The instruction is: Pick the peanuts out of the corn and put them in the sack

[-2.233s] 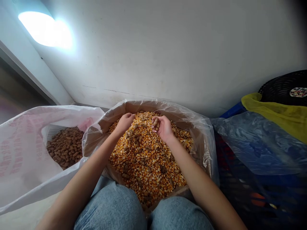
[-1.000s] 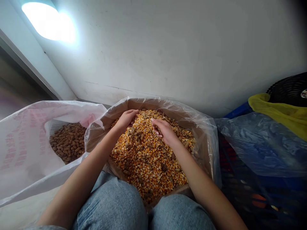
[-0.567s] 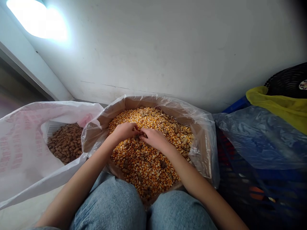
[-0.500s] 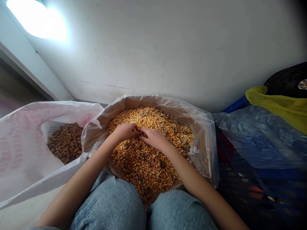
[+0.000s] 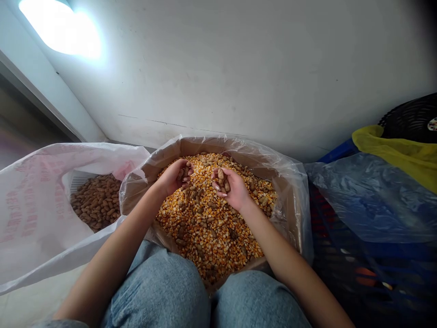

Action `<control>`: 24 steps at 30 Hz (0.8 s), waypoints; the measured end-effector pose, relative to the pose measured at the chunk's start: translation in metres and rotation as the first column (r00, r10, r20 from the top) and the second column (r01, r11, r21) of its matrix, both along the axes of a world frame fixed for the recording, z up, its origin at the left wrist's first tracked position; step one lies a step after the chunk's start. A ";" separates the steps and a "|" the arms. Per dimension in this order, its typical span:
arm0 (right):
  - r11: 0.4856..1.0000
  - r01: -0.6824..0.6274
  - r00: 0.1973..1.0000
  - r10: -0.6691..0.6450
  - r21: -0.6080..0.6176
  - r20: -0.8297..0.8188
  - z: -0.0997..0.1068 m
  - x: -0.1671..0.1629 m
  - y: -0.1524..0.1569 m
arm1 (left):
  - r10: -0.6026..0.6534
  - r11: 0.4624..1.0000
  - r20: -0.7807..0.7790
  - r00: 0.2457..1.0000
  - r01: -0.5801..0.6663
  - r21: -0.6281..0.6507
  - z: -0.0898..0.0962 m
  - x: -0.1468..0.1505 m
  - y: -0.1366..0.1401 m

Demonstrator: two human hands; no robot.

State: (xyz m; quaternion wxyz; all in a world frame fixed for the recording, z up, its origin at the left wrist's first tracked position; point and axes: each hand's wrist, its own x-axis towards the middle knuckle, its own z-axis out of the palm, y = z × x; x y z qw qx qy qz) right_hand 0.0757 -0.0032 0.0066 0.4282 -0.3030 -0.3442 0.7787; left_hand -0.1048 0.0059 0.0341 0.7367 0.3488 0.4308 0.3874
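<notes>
My right hand point(image 5: 231, 186) is turned palm up over the box, its fingers curled round a few unshelled peanuts point(image 5: 223, 181). Opposite it, my left hand point(image 5: 176, 176) cups more peanuts point(image 5: 183, 173) in curled fingers. Below both hands, dried corn kernels point(image 5: 208, 234) fill a cardboard box point(image 5: 291, 214) lined with clear plastic. Several peanuts point(image 5: 196, 193) lie scattered among the kernels. To the left, a white woven sack point(image 5: 37, 205) stands with its mouth wide, and a heap of peanuts point(image 5: 97, 200) shows inside.
A pale wall point(image 5: 218, 73) rises right behind the box. On the right, a blue plastic crate point(image 5: 385, 269) carries a clear plastic bag point(image 5: 372, 196), a yellow mesh cloth point(image 5: 403, 152) and a black fan point(image 5: 414, 116). A bright lamp point(image 5: 61, 27) shines at upper left.
My hands were together over the corn, fingertips close. They have moved apart and turned upward, so the peanuts in them now show. The view has shifted slightly.
</notes>
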 end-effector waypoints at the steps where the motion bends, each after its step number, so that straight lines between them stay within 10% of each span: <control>1: 1.000 0.001 1.000 -0.001 0.002 0.021 -0.001 -0.001 0.000 | 0.003 1.000 0.021 1.000 -0.003 -0.008 0.001 -0.001 0.000; 6: 0.957 -0.044 0.853 -0.114 0.288 0.509 -0.006 -0.005 -0.005 | 0.091 0.979 -0.386 0.918 -0.012 0.204 -0.002 -0.001 -0.003; 10: 0.727 -0.442 0.402 -0.363 0.526 0.840 -0.010 -0.009 -0.010 | 0.269 0.825 -0.861 0.431 0.358 0.437 -0.013 0.001 -0.009; 15: 0.551 -0.749 0.053 -0.504 0.369 0.862 -0.014 -0.018 -0.013 | 0.195 0.736 -0.981 -0.007 0.662 0.142 -0.022 0.001 -0.017; 20: 0.599 -0.671 0.118 -0.496 0.438 0.860 -0.015 -0.018 -0.011 | 0.155 0.704 -0.986 -0.063 0.707 0.066 -0.023 0.000 -0.020; 24: 0.828 -0.237 0.547 -0.318 0.507 0.775 -0.009 -0.010 -0.008 | 0.149 0.753 -0.987 0.059 0.641 0.152 -0.023 -0.002 -0.016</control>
